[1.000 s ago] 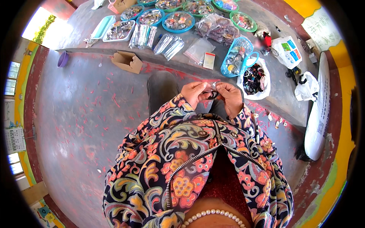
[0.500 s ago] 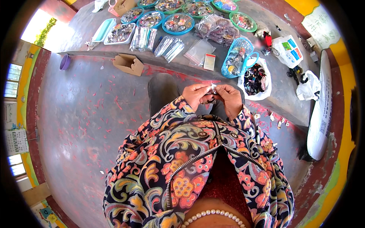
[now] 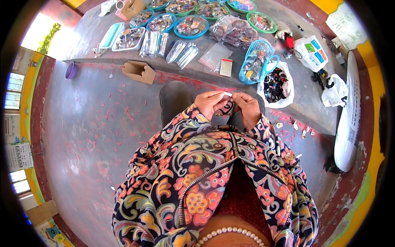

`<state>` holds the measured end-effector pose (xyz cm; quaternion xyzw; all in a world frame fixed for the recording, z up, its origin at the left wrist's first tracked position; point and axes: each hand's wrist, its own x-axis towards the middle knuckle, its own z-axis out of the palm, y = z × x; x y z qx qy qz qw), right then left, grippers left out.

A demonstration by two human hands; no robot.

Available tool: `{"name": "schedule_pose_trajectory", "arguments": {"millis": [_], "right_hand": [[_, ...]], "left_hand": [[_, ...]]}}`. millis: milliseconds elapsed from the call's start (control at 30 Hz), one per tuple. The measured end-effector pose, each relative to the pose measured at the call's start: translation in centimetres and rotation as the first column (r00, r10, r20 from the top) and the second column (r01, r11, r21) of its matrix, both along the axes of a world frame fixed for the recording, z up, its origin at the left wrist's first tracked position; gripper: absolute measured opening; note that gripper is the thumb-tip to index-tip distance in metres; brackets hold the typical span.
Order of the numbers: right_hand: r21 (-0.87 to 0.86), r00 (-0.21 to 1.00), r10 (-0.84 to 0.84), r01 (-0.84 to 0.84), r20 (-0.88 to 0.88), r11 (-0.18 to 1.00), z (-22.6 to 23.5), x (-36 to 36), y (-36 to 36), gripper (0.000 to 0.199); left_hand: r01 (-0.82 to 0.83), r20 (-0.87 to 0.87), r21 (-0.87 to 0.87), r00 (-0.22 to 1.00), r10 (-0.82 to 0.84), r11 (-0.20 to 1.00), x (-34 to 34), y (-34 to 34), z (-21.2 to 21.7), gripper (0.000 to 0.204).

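Between my two hands, above my lap, is a small clear plastic bag [image 3: 226, 108] with dark, curled pieces in it, too small to name. My left hand [image 3: 208, 103] pinches one end of its white upper edge. At the other end, the thumb and fingers of my right hand [image 3: 248, 108] are closed on the same edge. Beyond my knees, on the raised concrete ledge, lie flat clear bags [image 3: 214, 55] and a small white-faced box [image 3: 226, 67]. A blue basket [image 3: 246, 76] with packed small items stands to their right.
A white bag of dark items [image 3: 289, 96] sits beside the basket. Several round trays [image 3: 177, 32] of packets line the ledge's far side. An open cardboard box [image 3: 138, 73] and a purple bucket [image 3: 70, 71] stand on the floor at left. Red scraps litter the floor.
The bag's white upper part, crumpled between my fingertips before, is now drawn into a straighter strip. The bag with its dark contents shows more plainly below it. My hands have barely moved.
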<state>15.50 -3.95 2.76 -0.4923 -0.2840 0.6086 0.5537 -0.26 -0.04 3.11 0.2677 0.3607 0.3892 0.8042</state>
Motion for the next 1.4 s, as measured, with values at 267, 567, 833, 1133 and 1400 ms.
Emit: {"name": "schedule_pose_trajectory", "arguments": {"millis": [267, 567, 833, 1133, 1400], "right_hand": [[0.063, 1.0, 0.021, -0.022, 0.023, 0.998, 0.5, 0.0, 0.1, 0.014], [0.051, 0.994, 0.044, -0.039, -0.102, 0.998, -0.7, 0.5, 0.0, 0.019], [-0.086, 0.999, -0.037, 0.04, 0.035, 0.995, -1.3, 1.3, 0.2, 0.013], [0.5, 0.554, -0.312, -0.225, 0.771, 0.836, 4.2, -0.3, 0.0, 0.011], [0.538, 0.284, -0.457, -0.449, 0.843, 0.714, 5.2, -0.5, 0.0, 0.013]], "left_hand": [[0.044, -0.027, 0.012, 0.999, -0.044, 0.999, 0.1, -0.4, 0.5, 0.023], [0.058, 0.035, 0.014, 0.998, -0.058, 0.998, 0.1, -0.4, 0.5, 0.025], [0.066, -0.074, 0.07, 0.995, -0.061, 0.995, 0.0, -0.2, -0.6, 0.026], [0.179, -0.294, 0.364, 0.953, -0.069, 0.914, 0.4, -0.4, -1.3, 0.023], [0.364, -0.526, 0.639, 0.849, 0.041, 0.678, 0.4, -0.9, -0.2, 0.021]]}}
